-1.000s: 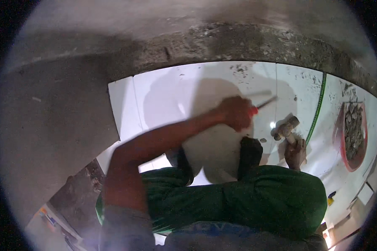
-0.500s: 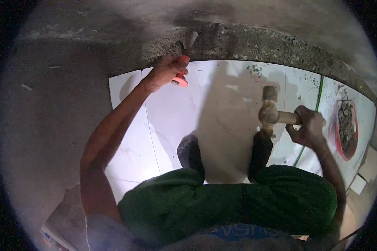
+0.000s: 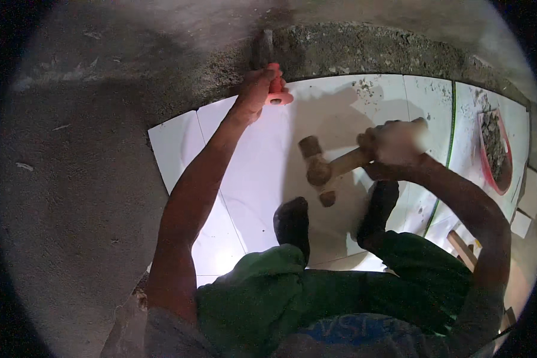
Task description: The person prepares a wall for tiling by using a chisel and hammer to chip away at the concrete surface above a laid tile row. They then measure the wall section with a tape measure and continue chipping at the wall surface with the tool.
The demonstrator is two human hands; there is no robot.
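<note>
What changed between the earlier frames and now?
The left hand carried the red-handled chisel leftward and forward from above the tiles to the rough strip; the right hand raised the hammer and moved it left. Neither was let go. The red rubble pan stayed put.

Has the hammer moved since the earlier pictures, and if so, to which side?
Yes. The hammer has moved to the left, farther from the green strip.

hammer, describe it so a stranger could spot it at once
Start at the white tiled floor and find the right hand above it. The hammer juts from that hand toward picture-left. Unlike the red-gripped chisel in the left hand, it is brownish, with a thick, blunt head.
</note>
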